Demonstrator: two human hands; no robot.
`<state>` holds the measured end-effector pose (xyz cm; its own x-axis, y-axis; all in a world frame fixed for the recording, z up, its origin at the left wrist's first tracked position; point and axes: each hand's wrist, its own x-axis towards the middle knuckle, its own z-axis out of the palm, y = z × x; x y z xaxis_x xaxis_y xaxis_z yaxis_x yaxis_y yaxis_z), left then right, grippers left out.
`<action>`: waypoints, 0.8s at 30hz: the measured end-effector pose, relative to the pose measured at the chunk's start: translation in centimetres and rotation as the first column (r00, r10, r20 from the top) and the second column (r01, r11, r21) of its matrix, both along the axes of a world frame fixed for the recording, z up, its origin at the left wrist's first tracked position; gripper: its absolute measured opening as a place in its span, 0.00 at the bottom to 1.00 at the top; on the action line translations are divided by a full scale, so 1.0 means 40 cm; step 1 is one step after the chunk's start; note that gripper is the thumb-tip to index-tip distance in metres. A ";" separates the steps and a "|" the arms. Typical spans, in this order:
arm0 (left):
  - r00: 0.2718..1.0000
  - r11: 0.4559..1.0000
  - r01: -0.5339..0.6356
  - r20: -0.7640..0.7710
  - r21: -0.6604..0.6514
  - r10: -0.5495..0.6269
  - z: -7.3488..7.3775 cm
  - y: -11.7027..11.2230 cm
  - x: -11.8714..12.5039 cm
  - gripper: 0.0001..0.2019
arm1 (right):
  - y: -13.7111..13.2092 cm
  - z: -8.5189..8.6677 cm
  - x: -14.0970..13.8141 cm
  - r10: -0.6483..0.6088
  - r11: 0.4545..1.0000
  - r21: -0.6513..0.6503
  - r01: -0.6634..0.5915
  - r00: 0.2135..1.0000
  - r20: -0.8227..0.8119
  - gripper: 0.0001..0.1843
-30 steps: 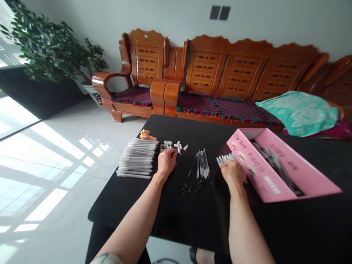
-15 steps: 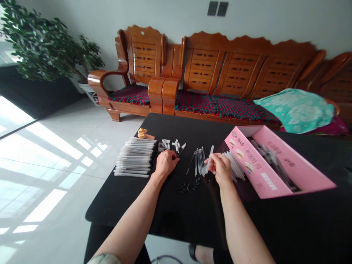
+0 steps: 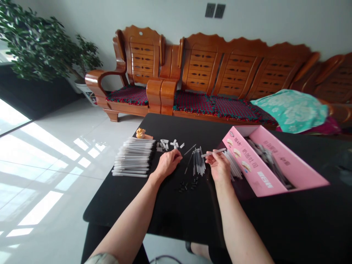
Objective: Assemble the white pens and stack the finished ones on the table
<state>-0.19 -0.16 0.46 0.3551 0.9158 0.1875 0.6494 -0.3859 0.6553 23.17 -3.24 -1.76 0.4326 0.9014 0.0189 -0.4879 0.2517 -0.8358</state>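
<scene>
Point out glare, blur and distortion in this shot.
Head view: light glares in bright patches on the floor; same view, black caps look soft against the dark table; there too, the pink box seems stretched rightward, likely lens distortion.

- Two hands, mine: left hand [image 3: 168,162], right hand [image 3: 220,165].
- One white barrel [image 3: 217,152] in my right fingers.
- One thin refill [image 3: 190,149] at my left fingertips.
- More than ten white pens [image 3: 134,157], left, too tight to count.
- One pink box [image 3: 254,170], right.
- One figurine [image 3: 140,133], far left.
- Two wall sockets [image 3: 210,10], far.
</scene>
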 end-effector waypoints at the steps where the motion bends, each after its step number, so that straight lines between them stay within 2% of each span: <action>1: 0.999 0.999 0.037 0.007 -0.003 -0.037 0.002 -0.003 0.003 0.05 | 0.001 -0.001 0.005 -0.022 1.000 0.012 0.022 1.000 -0.002 0.15; 7: 0.989 0.990 0.136 -0.049 -0.033 -0.137 0.013 -0.014 0.015 0.06 | 0.004 -0.004 0.028 -0.097 0.995 0.033 0.096 0.995 0.023 0.15; 16: 0.986 0.986 0.162 -0.036 -0.024 -0.163 0.007 -0.017 0.018 0.05 | 0.007 -0.009 0.012 -0.065 0.998 0.011 0.064 0.996 0.061 0.16; 20: 0.977 0.980 0.193 0.097 -0.039 -0.189 0.010 -0.020 0.021 0.05 | 0.003 -0.006 0.001 -0.027 1.000 -0.003 0.027 0.997 0.071 0.16; 24: 0.925 0.965 0.239 0.327 -0.110 -0.192 0.008 -0.029 0.040 0.06 | -0.007 0.000 -0.021 0.111 0.994 -0.029 -0.109 0.991 0.073 0.14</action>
